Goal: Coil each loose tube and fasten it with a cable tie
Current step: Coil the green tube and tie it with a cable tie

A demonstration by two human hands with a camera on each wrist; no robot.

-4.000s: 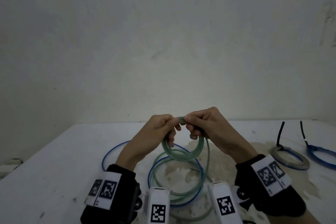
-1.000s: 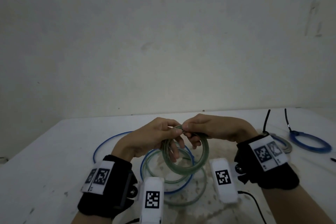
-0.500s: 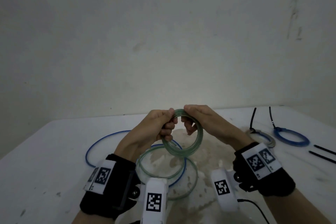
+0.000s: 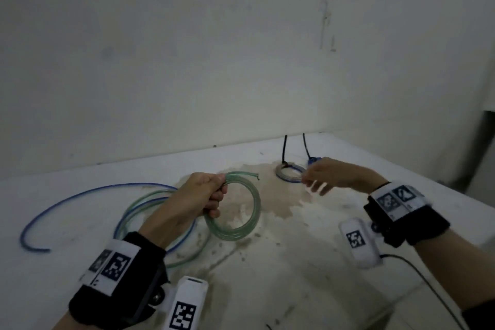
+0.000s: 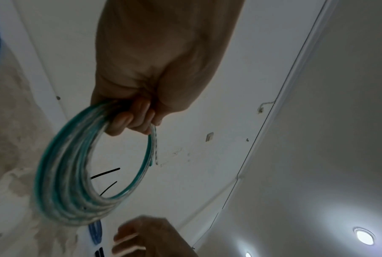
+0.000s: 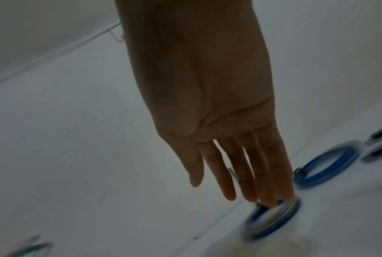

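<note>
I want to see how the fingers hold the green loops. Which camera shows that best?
The left wrist view: the left hand curls its fingers round the green tube coil, close up. The head view shows that grip from behind, knuckles hiding it. The right wrist view shows only a blurred green bit at its lower left corner.

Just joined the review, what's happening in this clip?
A person is coiling tubes on a white table. The left hand grips a finished green coil with no tie on it yet. The right hand, open and empty, reaches toward the far right, where two tied coils lie; loose black ties show in the left wrist view. A blue tube and another green tube lie loose at left.
</note>
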